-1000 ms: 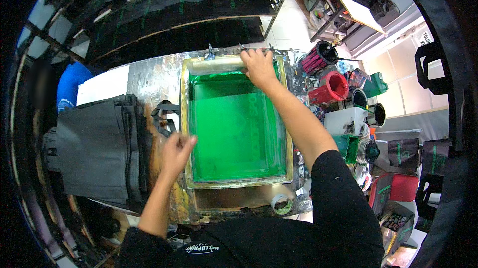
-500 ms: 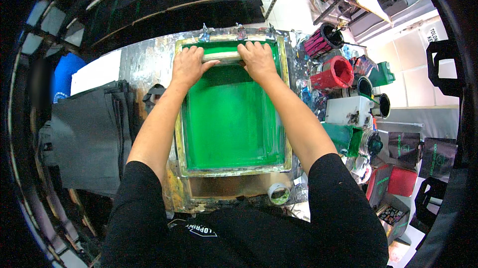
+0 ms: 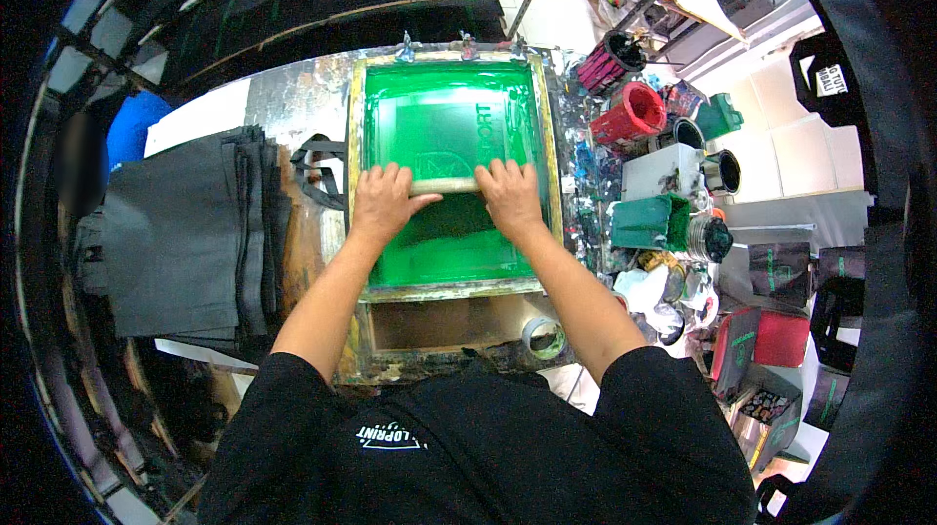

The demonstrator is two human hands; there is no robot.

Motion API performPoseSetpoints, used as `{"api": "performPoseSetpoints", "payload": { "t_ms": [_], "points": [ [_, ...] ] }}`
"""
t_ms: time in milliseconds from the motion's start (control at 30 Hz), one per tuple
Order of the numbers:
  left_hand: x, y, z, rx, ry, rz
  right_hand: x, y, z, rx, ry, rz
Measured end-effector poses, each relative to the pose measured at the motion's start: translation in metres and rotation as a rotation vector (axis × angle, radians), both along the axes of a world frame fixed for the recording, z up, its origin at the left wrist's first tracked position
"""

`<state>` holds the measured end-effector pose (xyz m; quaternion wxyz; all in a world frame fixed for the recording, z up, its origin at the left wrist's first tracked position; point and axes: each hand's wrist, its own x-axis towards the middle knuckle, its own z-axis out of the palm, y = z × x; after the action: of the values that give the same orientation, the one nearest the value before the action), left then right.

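Both hands grip a squeegee [image 3: 445, 186] with a pale wooden handle, lying crosswise over a green-inked printing screen [image 3: 454, 232]. At its left end my left hand [image 3: 386, 201] is closed, fingers over the top and thumb along the near side. My right hand [image 3: 509, 198] is closed the same way round the right end. Beyond the squeegee the mesh shows faint lettering and a shape through a thin green film. A darker green band lies just on the near side of the handle. The blade's lower edge is hidden by the handle.
A stack of black fabric bags [image 3: 185, 232] lies left, a black strap [image 3: 319, 169] beside the frame. Clamps [image 3: 467, 47] hold the screen's far edge. Ink pots, including a red bucket [image 3: 630, 113] and green container [image 3: 649, 222], crowd the right. A tape roll [image 3: 544, 338] sits near.
Both hands have drawn the squeegee from the screen's far end toward me, to about its middle. The mesh behind it now shows lettering. The view has shifted slightly.
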<state>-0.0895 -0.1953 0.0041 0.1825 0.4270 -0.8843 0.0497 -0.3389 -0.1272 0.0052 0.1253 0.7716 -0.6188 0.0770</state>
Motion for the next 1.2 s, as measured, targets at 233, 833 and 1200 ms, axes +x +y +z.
{"api": "performPoseSetpoints", "payload": {
  "t_ms": [233,833,1200],
  "points": [
    [0.017,0.087,0.001,0.007,0.026,-0.014,0.019,0.091,-0.001,0.03,0.002,-0.024],
    [0.127,0.173,-0.031,0.258,0.148,0.311,0.04,0.173,-0.002,0.218,-0.16,-0.053],
    [0.155,0.19,-0.054,0.489,0.537,0.31,0.038,0.156,0.056,0.189,-0.239,-0.024]
  ]
}}
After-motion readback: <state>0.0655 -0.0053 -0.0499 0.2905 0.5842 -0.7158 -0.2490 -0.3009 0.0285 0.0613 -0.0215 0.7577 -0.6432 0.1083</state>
